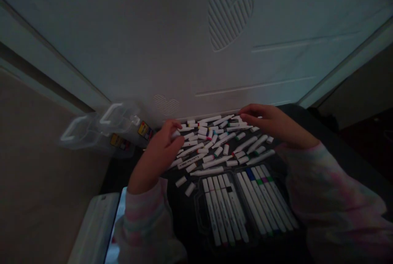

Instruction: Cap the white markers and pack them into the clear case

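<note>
A heap of white markers and loose caps point(215, 145) lies on a dark surface in front of me. My left hand point(158, 155) is curled, pinching a small white cap point(175, 134) at the heap's left edge. My right hand point(272, 122) reaches over the heap's far right side, fingers bent down onto the markers there; whether it grips one is hidden. Below the heap, a black tray point(199, 215) holds two rows of white markers laid side by side.
Clear plastic cases with white handles point(104, 127) stand at the left by the wall. A pale wall panel with heart shapes point(229, 10) rises behind. A light grey box point(95, 227) sits at the lower left. The scene is dim.
</note>
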{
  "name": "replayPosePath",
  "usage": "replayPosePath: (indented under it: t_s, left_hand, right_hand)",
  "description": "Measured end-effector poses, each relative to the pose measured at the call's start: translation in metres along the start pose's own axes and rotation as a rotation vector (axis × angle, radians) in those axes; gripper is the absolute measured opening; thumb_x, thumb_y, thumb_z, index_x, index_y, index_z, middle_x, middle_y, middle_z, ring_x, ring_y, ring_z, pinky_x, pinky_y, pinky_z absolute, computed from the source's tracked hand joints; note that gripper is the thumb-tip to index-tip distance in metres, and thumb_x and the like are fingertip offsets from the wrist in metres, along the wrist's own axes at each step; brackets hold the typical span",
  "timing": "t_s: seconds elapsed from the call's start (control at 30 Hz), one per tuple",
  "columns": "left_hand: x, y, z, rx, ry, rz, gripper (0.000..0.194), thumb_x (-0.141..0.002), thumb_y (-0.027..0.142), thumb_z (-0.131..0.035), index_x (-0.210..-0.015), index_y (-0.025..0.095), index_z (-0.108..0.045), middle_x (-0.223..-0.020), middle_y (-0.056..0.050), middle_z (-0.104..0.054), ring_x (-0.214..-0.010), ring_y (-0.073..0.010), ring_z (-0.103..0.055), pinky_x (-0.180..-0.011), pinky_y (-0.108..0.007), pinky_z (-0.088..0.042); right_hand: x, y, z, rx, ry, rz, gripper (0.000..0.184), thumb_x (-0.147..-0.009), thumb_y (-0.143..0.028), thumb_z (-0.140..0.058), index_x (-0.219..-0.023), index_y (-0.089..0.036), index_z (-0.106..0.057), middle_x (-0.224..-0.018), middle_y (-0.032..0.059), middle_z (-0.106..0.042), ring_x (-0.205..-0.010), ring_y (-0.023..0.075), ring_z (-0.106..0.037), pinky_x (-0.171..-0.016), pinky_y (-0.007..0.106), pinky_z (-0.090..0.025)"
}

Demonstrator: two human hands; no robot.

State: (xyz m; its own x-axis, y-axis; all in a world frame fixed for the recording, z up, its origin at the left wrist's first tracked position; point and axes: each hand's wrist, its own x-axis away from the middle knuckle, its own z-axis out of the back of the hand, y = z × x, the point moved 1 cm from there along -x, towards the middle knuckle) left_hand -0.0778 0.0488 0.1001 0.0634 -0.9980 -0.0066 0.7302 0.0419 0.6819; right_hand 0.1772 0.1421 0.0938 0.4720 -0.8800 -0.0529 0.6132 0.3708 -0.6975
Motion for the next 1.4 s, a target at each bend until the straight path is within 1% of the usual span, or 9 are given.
replayPosePath:
  t_s: [0.1,0.27,0.43,0.67,1.0,1.1,1.2,1.3,1.4]
  left_hand:
    - [0.006,0.031,-0.02,0.113,-0.101,-0.135,0.021,-0.079,0.018,-0.032,-0.099,0.02,-0.04,-0.087,-0.002,-0.057,-0.074,-0.0155,-0.055,-0.068,-0.029,-0.041]
    - [0.014,0.055,-0.041,0.073,-0.14,-0.287,0.038,-0.082,0.021,-0.037,-0.12,0.018,-0.03,-0.098,-0.009,-0.059,-0.084,-0.0187,-0.058,-0.077,-0.033,-0.041]
    - [0.018,0.058,-0.042,-0.11,-0.151,-0.236,0.059,-0.082,0.019,-0.036,-0.136,0.018,-0.013,-0.083,-0.006,-0.064,-0.074,-0.0182,-0.06,-0.07,-0.03,-0.042]
    - [0.021,0.059,-0.046,-0.247,-0.209,-0.113,0.072,-0.079,0.014,-0.036,-0.137,0.016,0.005,-0.081,-0.007,-0.066,-0.07,-0.02,-0.062,-0.059,-0.028,-0.04]
    - [0.028,0.056,-0.033,-0.033,-0.146,-0.233,0.074,-0.079,0.027,-0.05,-0.136,0.027,-0.004,-0.068,0.003,-0.061,-0.054,-0.0124,-0.055,-0.052,-0.023,-0.04]
    - [0.03,0.059,-0.03,0.02,-0.14,-0.25,0.061,-0.078,0.025,-0.051,-0.131,0.026,-0.021,-0.078,0.001,-0.061,-0.057,-0.0109,-0.055,-0.053,-0.022,-0.04]
    - [0.029,0.06,-0.03,0.037,-0.132,-0.283,0.038,-0.078,0.024,-0.051,-0.114,0.024,-0.039,-0.083,0.001,-0.061,-0.057,-0.0093,-0.054,-0.054,-0.021,-0.039]
    - [0.026,0.058,-0.032,0.022,-0.13,-0.319,0.019,-0.078,0.025,-0.051,-0.096,0.023,-0.045,-0.075,0.003,-0.06,-0.058,-0.0094,-0.054,-0.054,-0.021,-0.036]
    - [0.023,0.055,-0.033,0.002,-0.136,-0.321,0.013,-0.08,0.028,-0.05,-0.09,0.021,-0.047,-0.075,0.003,-0.061,-0.061,-0.0104,-0.055,-0.055,-0.021,-0.036]
  right_hand:
    - [0.01,-0.015,-0.004,-0.089,-0.042,0.055,0.028,-0.081,-0.041,-0.046,-0.089,-0.018,-0.058,-0.087,0.0047,-0.062,-0.08,0.0165,-0.057,-0.07,0.029,-0.044]
    - [0.027,-0.043,-0.025,-0.325,-0.322,0.189,0.025,-0.08,-0.036,-0.049,-0.099,-0.018,-0.052,-0.085,0.0027,-0.06,-0.075,0.0131,-0.056,-0.065,0.026,-0.044]
    - [0.028,-0.047,-0.039,-0.673,-0.365,0.09,0.019,-0.077,-0.033,-0.055,-0.085,-0.018,-0.048,-0.07,-0.0026,-0.054,-0.061,0.0079,-0.051,-0.057,0.021,-0.041]
    - [0.024,-0.044,-0.053,-0.718,-0.411,0.04,0.023,-0.072,-0.034,-0.061,-0.079,-0.017,-0.048,-0.07,-0.0027,-0.052,-0.062,0.0083,-0.049,-0.062,0.024,-0.041]
    - [0.023,-0.044,-0.05,-0.945,-0.494,0.07,0.013,-0.073,-0.021,-0.06,-0.075,-0.016,-0.049,-0.062,-0.0058,-0.048,-0.055,0.0045,-0.044,-0.052,0.018,-0.034]
    - [0.023,-0.04,-0.052,-1.032,-0.523,0.109,0.012,-0.073,-0.021,-0.06,-0.076,-0.016,-0.049,-0.063,-0.005,-0.05,-0.056,0.005,-0.047,-0.054,0.018,-0.037]
    - [0.023,-0.036,-0.054,-1.07,-0.533,0.104,0.012,-0.074,-0.023,-0.06,-0.078,-0.017,-0.05,-0.068,-0.0035,-0.054,-0.062,0.0068,-0.051,-0.06,0.021,-0.041]
    - [0.023,-0.034,-0.054,-1.068,-0.52,0.106,0.011,-0.076,-0.025,-0.058,-0.08,-0.018,-0.051,-0.07,-0.0032,-0.055,-0.063,0.007,-0.052,-0.062,0.021,-0.041]
    - [0.022,-0.037,-0.053,-0.999,-0.479,0.079,0.01,-0.079,-0.027,-0.055,-0.079,-0.017,-0.052,-0.067,-0.0037,-0.053,-0.062,0.0061,-0.05,-0.06,0.02,-0.039]
